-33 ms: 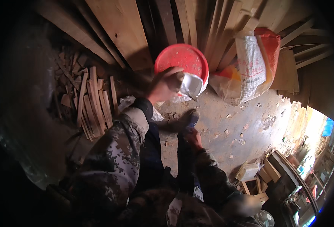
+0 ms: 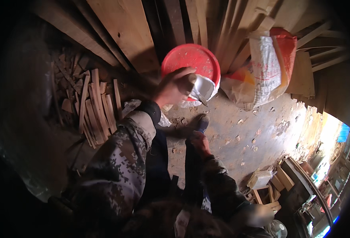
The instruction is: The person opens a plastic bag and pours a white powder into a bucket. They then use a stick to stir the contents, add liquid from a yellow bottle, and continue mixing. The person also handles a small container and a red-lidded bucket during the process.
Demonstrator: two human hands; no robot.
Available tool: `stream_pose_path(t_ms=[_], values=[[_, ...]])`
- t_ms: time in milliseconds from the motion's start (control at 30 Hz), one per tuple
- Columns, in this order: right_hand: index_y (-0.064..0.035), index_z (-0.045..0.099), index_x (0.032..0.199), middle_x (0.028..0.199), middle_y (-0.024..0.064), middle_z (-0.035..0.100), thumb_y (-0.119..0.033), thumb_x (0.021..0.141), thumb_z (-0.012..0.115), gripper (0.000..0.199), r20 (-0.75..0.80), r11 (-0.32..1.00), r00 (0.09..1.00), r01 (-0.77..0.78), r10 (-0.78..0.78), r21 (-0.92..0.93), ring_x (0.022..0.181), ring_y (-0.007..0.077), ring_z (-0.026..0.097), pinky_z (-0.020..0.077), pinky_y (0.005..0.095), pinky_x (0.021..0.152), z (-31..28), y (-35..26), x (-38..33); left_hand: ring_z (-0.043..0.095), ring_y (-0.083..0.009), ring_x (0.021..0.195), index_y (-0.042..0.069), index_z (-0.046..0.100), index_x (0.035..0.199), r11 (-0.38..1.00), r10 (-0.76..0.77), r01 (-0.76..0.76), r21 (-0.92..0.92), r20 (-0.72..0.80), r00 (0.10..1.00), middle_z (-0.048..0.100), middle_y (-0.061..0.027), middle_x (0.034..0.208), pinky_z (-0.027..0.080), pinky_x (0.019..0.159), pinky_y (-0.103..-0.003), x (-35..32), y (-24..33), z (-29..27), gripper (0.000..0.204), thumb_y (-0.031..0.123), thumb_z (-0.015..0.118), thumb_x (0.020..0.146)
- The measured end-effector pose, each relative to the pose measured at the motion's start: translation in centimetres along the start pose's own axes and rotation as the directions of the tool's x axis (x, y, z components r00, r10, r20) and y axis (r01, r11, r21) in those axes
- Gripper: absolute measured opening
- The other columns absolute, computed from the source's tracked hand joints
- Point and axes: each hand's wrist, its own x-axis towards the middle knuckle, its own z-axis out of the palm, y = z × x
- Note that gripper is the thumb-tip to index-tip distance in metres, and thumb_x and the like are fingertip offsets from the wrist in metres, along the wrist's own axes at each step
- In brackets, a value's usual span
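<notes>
Left hand: (image 2: 174,88) closed around a white scoop (image 2: 202,89) just over the red bucket (image 2: 190,59).
Scoop: smooth white plastic; its long axis is tilted, the mouth pointed down and right toward the floor (image 2: 254,131).
Bucket: round, red, set beside leaning wooden planks (image 2: 123,31).
Right hand: (image 2: 198,141) lowered near the knee; its grip cannot be told.
Sack: (image 2: 262,67) woven, white and orange, slumped right of the bucket.

Open dirt floor (image 2: 258,131) right of the red bucket (image 2: 190,63); leaning planks (image 2: 119,35), sack (image 2: 266,67), scrap sticks (image 2: 91,107) crowding around.
</notes>
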Motion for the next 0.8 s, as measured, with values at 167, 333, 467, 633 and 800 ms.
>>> stream_pose_path(t_ms=[167, 333, 467, 633, 800], values=[[0.0010, 0.062, 0.140, 0.121, 0.0197, 0.072, -0.004, 0.085, 0.060, 0.056, 0.162, 0.790, 0.966, 0.258, -0.202, -0.556, 0.113, 0.0406, 0.069, 0.0555, 0.0455, 0.098, 8.6, 1.2, 11.8, 0.060, -0.0287, 0.141, 0.008, 0.054, 0.155, 0.944, -0.263, 0.285, -0.163, 0.145, 0.954, 0.061, -0.0166, 0.152, 0.045, 0.119, -0.037, 0.4, -5.5, 0.3, 0.074, -0.004, 0.079, 0.087], [-0.0035, 0.060, 0.142, 0.137, 0.0226, 0.066, -0.004, 0.085, 0.059, 0.058, 0.127, 0.671, 0.886, 0.425, -0.446, -0.608, 0.131, 0.0410, 0.061, 0.0482, 0.0535, 0.108, 16.8, 2.1, 21.1, 0.054, -0.0318, 0.147, 0.001, 0.044, 0.160, 0.967, -0.242, 0.248, 0.065, -0.080, 0.967, 0.053, -0.0237, 0.160, 0.040, 0.125, -0.039, -6.4, -9.8, -2.4, 0.083, -0.007, 0.080, 0.085], [-0.0038, 0.061, 0.138, 0.132, 0.0257, 0.067, -0.006, 0.085, 0.058, 0.053, 0.020, 0.669, 0.971, 0.177, -0.236, -0.722, 0.126, 0.0417, 0.063, 0.0479, 0.0538, 0.104, 20.3, 3.4, 25.5, 0.053, -0.0320, 0.149, 0.001, 0.036, 0.164, 0.838, -0.543, 0.529, -0.131, -0.278, 0.792, 0.055, -0.0219, 0.158, 0.039, 0.127, -0.044, -18.1, -12.8, -6.0, 0.083, -0.006, 0.075, 0.091], [-0.0042, 0.066, 0.117, 0.111, 0.0251, 0.075, -0.014, 0.087, 0.061, 0.032, 0.049, 0.657, 0.980, 0.166, -0.193, -0.736, 0.113, 0.0435, 0.069, 0.0450, 0.0559, 0.103, 20.0, 0.9, 23.2, 0.067, -0.0355, 0.128, -0.003, 0.047, 0.155, 0.587, -0.799, 0.790, -0.176, -0.286, 0.530, 0.064, -0.0249, 0.144, 0.054, 0.110, -0.044, -29.1, -11.5, -5.7, 0.069, 0.009, 0.076, 0.095], [-0.0053, 0.067, 0.109, 0.102, 0.0213, 0.072, -0.018, 0.086, 0.072, 0.027, 0.211, 0.484, 0.943, 0.315, -0.257, -0.817, 0.103, 0.0397, 0.068, 0.0453, 0.0547, 0.092, 16.1, -5.3, 10.3, 0.055, -0.0473, 0.134, -0.002, 0.057, 0.145, 0.777, -0.546, 0.590, 0.217, -0.232, 0.805, 0.057, -0.0285, 0.146, 0.046, 0.115, -0.050, -26.7, -6.9, -0.2, 0.054, 0.003, 0.070, 0.093]])
